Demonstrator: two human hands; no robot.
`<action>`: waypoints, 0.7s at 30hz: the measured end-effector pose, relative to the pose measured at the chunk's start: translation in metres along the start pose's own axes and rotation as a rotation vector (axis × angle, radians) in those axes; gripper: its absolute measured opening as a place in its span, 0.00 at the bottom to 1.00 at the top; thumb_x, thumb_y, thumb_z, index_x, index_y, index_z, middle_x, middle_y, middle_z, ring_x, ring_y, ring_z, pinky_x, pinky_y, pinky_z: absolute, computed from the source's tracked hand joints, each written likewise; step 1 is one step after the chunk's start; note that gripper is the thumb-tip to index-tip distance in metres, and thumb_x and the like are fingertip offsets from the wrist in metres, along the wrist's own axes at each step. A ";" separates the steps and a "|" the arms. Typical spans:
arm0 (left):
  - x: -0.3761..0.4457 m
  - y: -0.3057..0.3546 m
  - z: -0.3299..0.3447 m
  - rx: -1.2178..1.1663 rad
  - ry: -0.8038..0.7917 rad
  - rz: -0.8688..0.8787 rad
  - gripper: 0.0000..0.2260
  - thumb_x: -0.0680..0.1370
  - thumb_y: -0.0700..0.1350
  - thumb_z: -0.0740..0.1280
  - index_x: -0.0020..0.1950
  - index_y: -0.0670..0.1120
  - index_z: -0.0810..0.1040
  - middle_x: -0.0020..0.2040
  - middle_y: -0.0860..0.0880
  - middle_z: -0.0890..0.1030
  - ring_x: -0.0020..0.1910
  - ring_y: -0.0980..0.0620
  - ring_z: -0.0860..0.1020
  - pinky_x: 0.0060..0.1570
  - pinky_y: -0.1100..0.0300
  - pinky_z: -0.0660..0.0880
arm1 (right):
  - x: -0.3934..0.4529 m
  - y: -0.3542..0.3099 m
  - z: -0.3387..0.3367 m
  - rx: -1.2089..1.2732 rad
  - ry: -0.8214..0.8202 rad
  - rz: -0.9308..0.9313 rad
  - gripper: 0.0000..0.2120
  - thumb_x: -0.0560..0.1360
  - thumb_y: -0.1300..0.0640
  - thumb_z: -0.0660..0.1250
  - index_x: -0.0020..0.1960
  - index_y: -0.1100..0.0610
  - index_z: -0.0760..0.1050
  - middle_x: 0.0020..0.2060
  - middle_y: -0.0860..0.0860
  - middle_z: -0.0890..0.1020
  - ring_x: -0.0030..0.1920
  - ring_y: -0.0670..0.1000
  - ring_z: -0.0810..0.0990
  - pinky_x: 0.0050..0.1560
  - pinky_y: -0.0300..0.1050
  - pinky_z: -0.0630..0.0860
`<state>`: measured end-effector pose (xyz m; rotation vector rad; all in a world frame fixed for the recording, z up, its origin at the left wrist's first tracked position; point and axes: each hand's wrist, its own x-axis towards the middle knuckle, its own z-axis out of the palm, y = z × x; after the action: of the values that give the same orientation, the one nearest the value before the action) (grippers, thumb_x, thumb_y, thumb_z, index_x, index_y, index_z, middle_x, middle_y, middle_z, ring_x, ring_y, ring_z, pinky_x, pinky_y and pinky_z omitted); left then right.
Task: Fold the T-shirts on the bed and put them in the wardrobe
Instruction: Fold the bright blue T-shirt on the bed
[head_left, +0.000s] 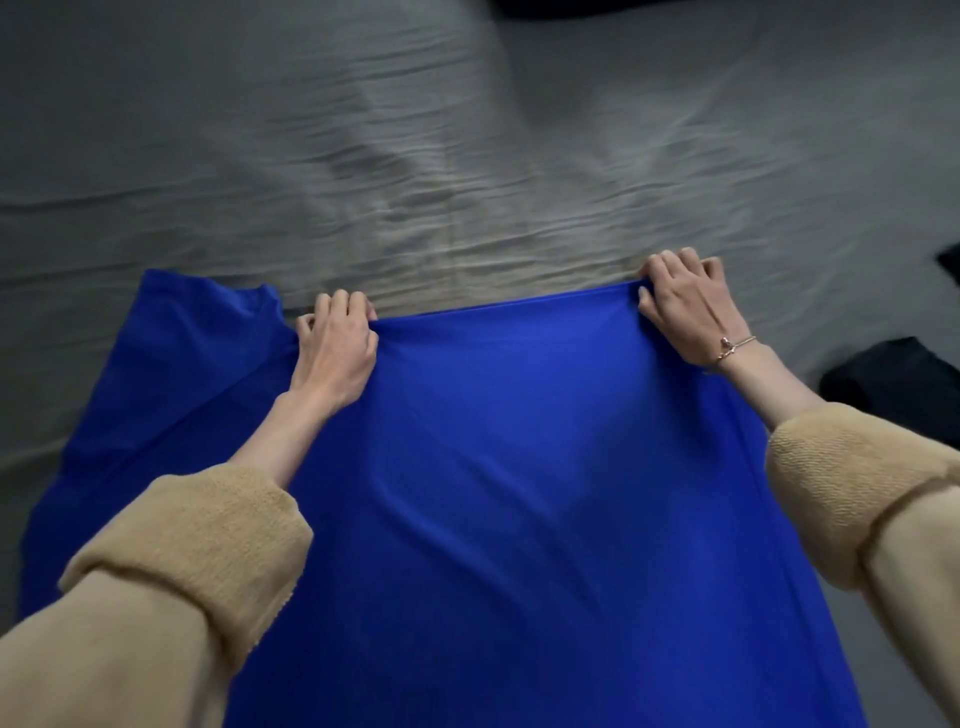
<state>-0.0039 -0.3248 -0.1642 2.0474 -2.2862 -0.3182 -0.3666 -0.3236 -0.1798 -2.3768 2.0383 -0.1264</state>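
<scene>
Blue T-shirt (519, 467) spread on grey bed (467, 156), left hand (335, 353) and right hand (685, 306) fingers grasping its far edge, dark garment (893, 384) at right.

A bed (467, 156) covered in a wrinkled grey sheet fills the view. A bright blue T-shirt (519, 493) lies spread on it. Dark garments (883, 384) rest at the right edge.

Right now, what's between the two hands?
In the head view, only the blue T-shirt: its taut far edge runs from the left hand to the right hand.
</scene>
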 end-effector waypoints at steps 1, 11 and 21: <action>0.000 0.000 0.002 0.007 0.014 0.006 0.09 0.78 0.36 0.54 0.55 0.41 0.71 0.53 0.44 0.72 0.54 0.44 0.68 0.55 0.52 0.62 | 0.000 0.000 0.002 -0.018 0.028 -0.001 0.23 0.74 0.48 0.44 0.49 0.62 0.72 0.45 0.59 0.76 0.50 0.57 0.67 0.49 0.51 0.58; -0.063 0.046 0.041 -0.072 0.080 -0.102 0.27 0.81 0.56 0.46 0.78 0.46 0.50 0.79 0.48 0.49 0.77 0.52 0.47 0.71 0.42 0.38 | -0.056 -0.065 0.011 0.092 0.061 0.095 0.27 0.77 0.48 0.48 0.71 0.61 0.64 0.74 0.57 0.61 0.74 0.54 0.58 0.69 0.63 0.39; -0.180 0.106 0.072 -0.098 0.081 -0.023 0.27 0.82 0.57 0.40 0.78 0.46 0.52 0.78 0.48 0.53 0.76 0.55 0.47 0.71 0.41 0.45 | -0.163 -0.097 0.013 0.133 -0.047 0.250 0.32 0.76 0.41 0.38 0.77 0.53 0.49 0.77 0.51 0.49 0.75 0.46 0.44 0.71 0.58 0.37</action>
<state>-0.0989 -0.1279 -0.1972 2.0021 -2.1579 -0.3354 -0.2946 -0.1480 -0.1959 -2.0109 2.2069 -0.1943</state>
